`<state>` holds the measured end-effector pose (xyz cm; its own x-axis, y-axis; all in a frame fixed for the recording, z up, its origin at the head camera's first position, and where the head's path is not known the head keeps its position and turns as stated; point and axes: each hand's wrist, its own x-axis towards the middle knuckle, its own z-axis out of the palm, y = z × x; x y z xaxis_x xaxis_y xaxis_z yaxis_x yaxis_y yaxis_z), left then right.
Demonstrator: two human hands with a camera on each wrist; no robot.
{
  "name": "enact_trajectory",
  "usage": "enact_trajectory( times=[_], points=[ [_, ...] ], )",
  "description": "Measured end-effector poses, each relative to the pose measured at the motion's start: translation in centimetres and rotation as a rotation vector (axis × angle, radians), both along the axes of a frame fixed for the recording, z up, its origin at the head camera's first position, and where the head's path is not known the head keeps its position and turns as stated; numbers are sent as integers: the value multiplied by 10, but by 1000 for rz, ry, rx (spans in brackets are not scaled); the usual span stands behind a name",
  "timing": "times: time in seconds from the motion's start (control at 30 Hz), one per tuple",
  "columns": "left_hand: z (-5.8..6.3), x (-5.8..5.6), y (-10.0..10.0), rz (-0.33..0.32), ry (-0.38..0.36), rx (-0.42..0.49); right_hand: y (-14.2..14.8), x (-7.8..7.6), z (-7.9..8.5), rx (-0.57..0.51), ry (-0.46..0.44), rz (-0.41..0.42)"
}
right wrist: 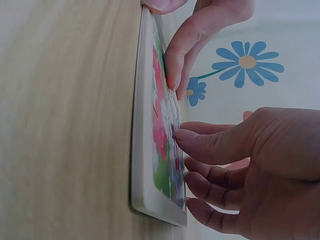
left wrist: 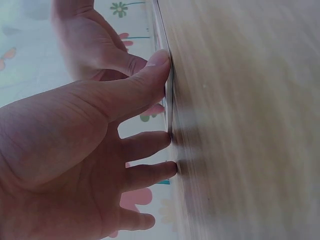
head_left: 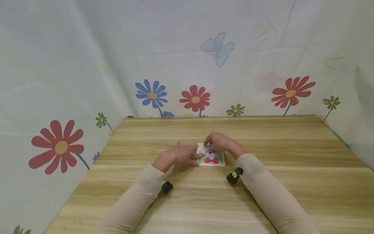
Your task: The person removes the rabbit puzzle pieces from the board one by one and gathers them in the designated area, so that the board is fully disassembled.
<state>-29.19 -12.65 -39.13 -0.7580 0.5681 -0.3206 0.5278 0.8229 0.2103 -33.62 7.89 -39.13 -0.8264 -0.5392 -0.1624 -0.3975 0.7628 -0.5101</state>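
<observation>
A small flat picture puzzle in a pale frame lies on the table, showing a cartoon animal in pink and red over green and blue. My left hand is at its left side. In the left wrist view the left thumb lies along the near edge of the frame, while the index finger reaches onto the picture. At the far part of the picture, my right hand has its thumb and fingertips close together on the surface beside a blue patch. I cannot tell whether they pinch a piece.
The wood-grain table stretches out around the puzzle. Behind it and at the sides hangs a pale cloth printed with flowers and a butterfly. Small black devices are worn at both wrists, low over the tabletop.
</observation>
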Motion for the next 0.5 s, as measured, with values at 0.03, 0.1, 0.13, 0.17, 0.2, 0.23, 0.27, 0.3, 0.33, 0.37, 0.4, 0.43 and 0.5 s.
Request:
enact_trajectory(
  times=[0.03,0.1,0.13,0.17,0.2,0.23,0.27,0.3,0.33,0.37,0.4,0.43,0.5],
  points=[
    [0,-1,0,-2,2,-2,0,0,0,2,-1,-2],
    [0,-2,1,-6,5,-6,0,0,1,3,-14,-7],
    [0,-2,1,-8,7,-10,0,0,1,4,-19,-7],
    [0,-2,1,-6,7,-9,0,0,1,5,-26,-8],
    [0,-2,0,-5,7,-9,0,0,1,6,-30,-6],
    [-1,-2,0,-5,6,-7,0,0,1,7,-30,1],
    [-1,-2,0,-7,5,-4,0,0,0,6,-30,4],
    [-1,-2,0,-7,3,-1,0,0,0,5,-31,4],
    [-1,-2,0,-9,2,2,0,0,0,3,-27,6],
    [-1,-2,0,-10,3,6,0,0,-1,0,-26,5],
    [-2,-2,0,-14,3,9,0,1,-1,-4,-24,4],
    [-2,-2,0,-16,4,12,0,1,-1,-8,-20,2],
    [-1,-2,-1,-19,6,15,-1,2,-1,-24,-26,-14]
  ],
)
